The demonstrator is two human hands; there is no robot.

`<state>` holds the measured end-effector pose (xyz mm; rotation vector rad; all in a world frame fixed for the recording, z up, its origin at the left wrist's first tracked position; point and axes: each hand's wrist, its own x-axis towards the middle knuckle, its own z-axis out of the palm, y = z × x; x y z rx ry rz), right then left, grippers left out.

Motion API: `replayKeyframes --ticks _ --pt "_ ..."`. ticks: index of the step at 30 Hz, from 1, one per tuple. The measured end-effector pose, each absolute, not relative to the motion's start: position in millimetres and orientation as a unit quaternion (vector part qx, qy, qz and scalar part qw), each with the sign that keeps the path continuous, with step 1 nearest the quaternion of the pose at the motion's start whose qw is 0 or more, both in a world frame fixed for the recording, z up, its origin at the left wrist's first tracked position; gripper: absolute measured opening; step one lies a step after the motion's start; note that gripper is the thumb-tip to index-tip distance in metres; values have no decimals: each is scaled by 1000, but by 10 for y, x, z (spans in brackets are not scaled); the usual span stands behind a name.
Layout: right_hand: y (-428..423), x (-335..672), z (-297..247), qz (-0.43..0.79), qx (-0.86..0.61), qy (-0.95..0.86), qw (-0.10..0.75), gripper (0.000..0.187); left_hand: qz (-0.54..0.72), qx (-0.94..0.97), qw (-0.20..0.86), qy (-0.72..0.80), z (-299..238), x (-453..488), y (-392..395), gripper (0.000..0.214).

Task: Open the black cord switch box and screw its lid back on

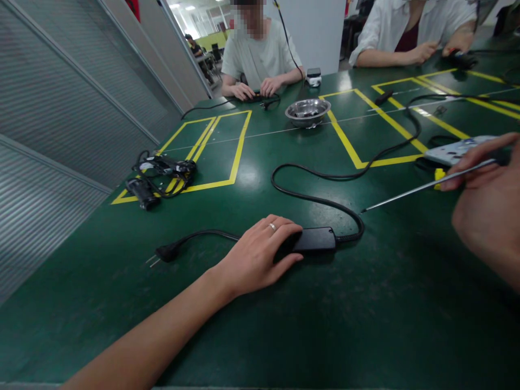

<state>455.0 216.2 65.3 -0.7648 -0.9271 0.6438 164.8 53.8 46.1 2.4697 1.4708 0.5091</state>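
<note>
My left hand [264, 252], with a ring on one finger, lies over the left end of a flat black box [317, 239], thumb on the near side and fingers on the far side. The box rests on the green table, with a cord leaving each end. One cord runs left to a two-pin plug [167, 252]; a thicker black cable [314, 199] curves away to the right. At the right edge, my right hand [489, 203] grips a screwdriver [426, 187]. Its long thin shaft points left, the tip near the cable's bend. Its handle is mostly hidden.
A bundled black cord [166, 170] lies at left on yellow tape. Further back stands a metal bowl [307, 112] holding small parts. A pale patterned object [455, 151] and a yellow piece [439, 177] lie beside my right hand. Two people [260, 59] work across the table.
</note>
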Motion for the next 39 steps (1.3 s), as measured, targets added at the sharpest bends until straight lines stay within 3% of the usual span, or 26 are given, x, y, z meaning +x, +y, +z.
replayKeyframes --ticks 3,9,13,20,32,39 --pt "2095 4490 665 307 -331 -470 759 18 205 825 149 505 401 1666 551 38" --pt "1746 4280 607 524 -371 -448 622 25 231 808 175 514 333 1697 570 41" --pt "1608 4209 561 607 -375 -420 561 20 225 816 155 509 344 1686 575 43" --pt "1554 4203 582 636 -361 -430 529 13 227 819 144 507 369 1658 573 40" --pt "1593 4233 544 653 -343 -397 546 23 203 788 103 572 344 1334 709 22" --pt "1568 4188 466 658 -345 -464 482 25 253 752 127 595 261 1375 725 24"
